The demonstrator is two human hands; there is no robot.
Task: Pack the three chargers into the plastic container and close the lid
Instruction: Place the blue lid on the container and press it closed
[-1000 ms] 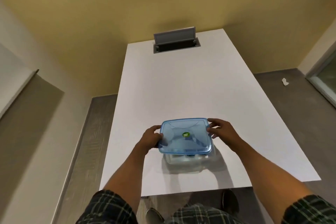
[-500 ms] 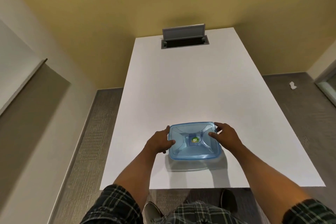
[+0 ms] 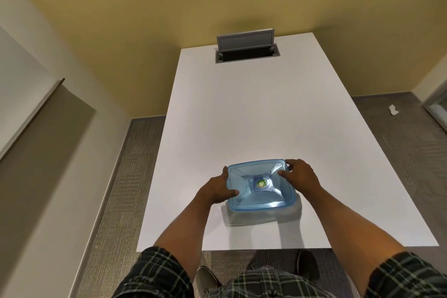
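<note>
A translucent blue lid with a small green sticker in its middle lies on top of the clear plastic container, near the front edge of the white table. My left hand grips the lid's left edge, thumb on top. My right hand presses on its far right corner, fingers spread over the rim. The chargers are hidden under the lid.
At the table's far end an open grey cable hatch stands with its flap up. A crumpled white scrap lies on the carpet to the right. Walls close in on the left and behind the table.
The lid has come down from a raised, tilted position onto the container. Both hands have shifted from holding its sides to pressing on its edges.
</note>
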